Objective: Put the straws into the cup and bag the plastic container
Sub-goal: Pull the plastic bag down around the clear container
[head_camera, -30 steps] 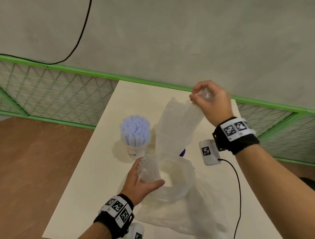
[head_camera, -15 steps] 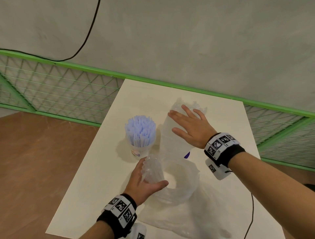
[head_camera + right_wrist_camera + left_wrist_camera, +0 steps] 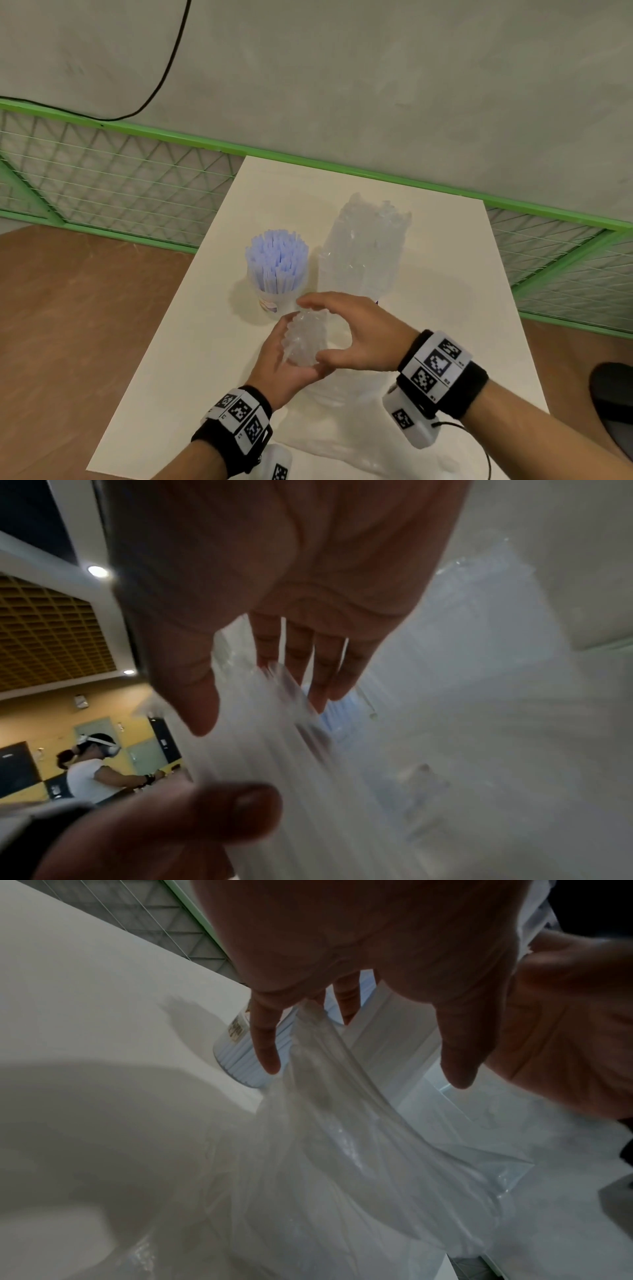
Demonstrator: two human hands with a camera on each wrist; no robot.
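Where the near edge of the white table [image 3: 164,377] meets the two wrists, a clear plastic bag [image 3: 329,431] lies crumpled flat, its loose film spreading from the table edge up to the hands. Just beyond it, the left hand [image 3: 277,370] grips a gathered, ridged bunch of the bag's film [image 3: 305,337], fingers and thumb curled round it. The right hand [image 3: 356,334] arches over that same bunch, fingers and thumb bent toward it; whether they actually close on the film cannot be told.

Only the left wrist view shows the underside of the grip: film [image 3: 325,1096] hangs from between the left fingers [image 3: 263,1042] down to the table, with the cup base [image 3: 240,1056] just behind them. Only the right wrist view shows the blurred, streaked film [image 3: 274,737] between the right thumb and fingers [image 3: 322,674], plus a distant person wearing a headset [image 3: 92,767] in a yellow-walled room.

Farther along the table from the hands, the cup [image 3: 270,301] stands upright, packed with pale blue straws [image 3: 275,260] whose tips fan outward. Beside the cup, on its right, the plastic container [image 3: 363,253] appears as a tall, translucent, ribbed stack, standing outside the bag. Beyond the table's far edge run a green mesh railing [image 3: 120,192] and a grey wall.
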